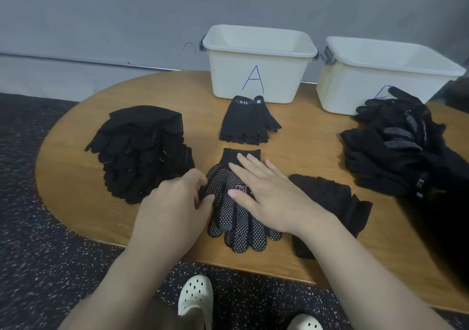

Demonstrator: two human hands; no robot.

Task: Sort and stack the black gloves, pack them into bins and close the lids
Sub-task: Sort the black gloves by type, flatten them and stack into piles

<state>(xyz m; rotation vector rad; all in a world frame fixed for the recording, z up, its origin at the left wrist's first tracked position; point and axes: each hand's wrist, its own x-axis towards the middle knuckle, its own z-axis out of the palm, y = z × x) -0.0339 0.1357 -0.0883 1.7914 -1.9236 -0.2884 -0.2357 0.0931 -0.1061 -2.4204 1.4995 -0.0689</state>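
Observation:
A black glove with white grip dots (234,218) lies flat at the table's front centre, cuff pointing away from me. My right hand (266,192) presses flat on its palm with straight fingers. My left hand (175,205) pinches the glove's left edge near the thumb. A neat pile of dotted gloves (142,152) sits to the left. A small stack of fingerless gloves (247,124) lies in front of bin A (258,63). A loose heap of gloves (398,146) sits at the right, before the second bin (375,75).
Both white bins stand open at the back of the oval wooden table (304,152), against a grey wall. A folded dark stack (335,202) lies just right of my right wrist. The speckled floor and my white shoes show below the table's front edge.

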